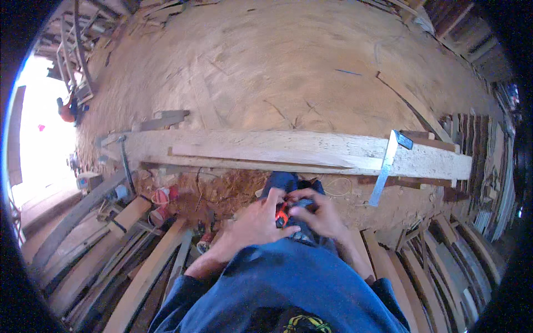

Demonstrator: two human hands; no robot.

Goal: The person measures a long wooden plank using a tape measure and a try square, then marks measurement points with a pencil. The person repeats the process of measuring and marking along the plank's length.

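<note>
Close to my body, in front of my blue shirt, both hands meet around a small orange-and-black object [282, 215]. Its exact kind is too small to make out. My left hand [258, 221] closes around it from the left, thumb below. My right hand [319, 216] comes from the right, fingers curled, with thumb and fingertips against its side. Beyond the hands lies a long pale wooden beam [266, 145], running left to right. Across its right part rests a try square [386, 166], its silvery blade overhanging the near edge.
Stacked planks and timbers [150, 277] flank me on the left, with more timbers [433, 272] on the right. A red-and-white item [161, 197] lies on the dirt. Past the beam stretches a sandy floor [266, 72]. A person [68, 111] in orange is at the far left.
</note>
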